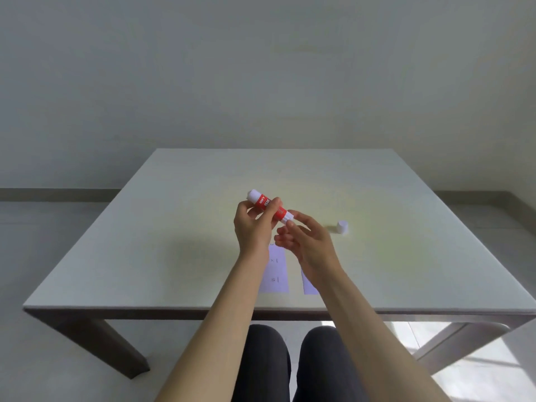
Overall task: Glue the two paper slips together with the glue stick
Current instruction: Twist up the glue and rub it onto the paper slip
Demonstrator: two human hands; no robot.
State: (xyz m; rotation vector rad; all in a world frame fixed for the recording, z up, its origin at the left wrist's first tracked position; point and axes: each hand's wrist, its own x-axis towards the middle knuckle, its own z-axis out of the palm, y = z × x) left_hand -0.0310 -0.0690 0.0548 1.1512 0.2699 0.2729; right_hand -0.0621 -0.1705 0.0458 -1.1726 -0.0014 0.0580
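Note:
A red and white glue stick (pixel 264 202) is held tilted above the table, its open end pointing up and to the left. My left hand (pixel 253 227) grips its red middle. My right hand (pixel 307 240) pinches the white base end between thumb and fingertips. The white cap (pixel 342 226) stands by itself on the table to the right. Two pale paper slips lie side by side near the front edge: the left slip (pixel 275 271) has small marks on it, and the right slip (pixel 309 285) is mostly hidden under my right forearm.
The pale square table (pixel 174 242) has dark legs and stands on a light floor against a plain wall. My knees show under its front edge.

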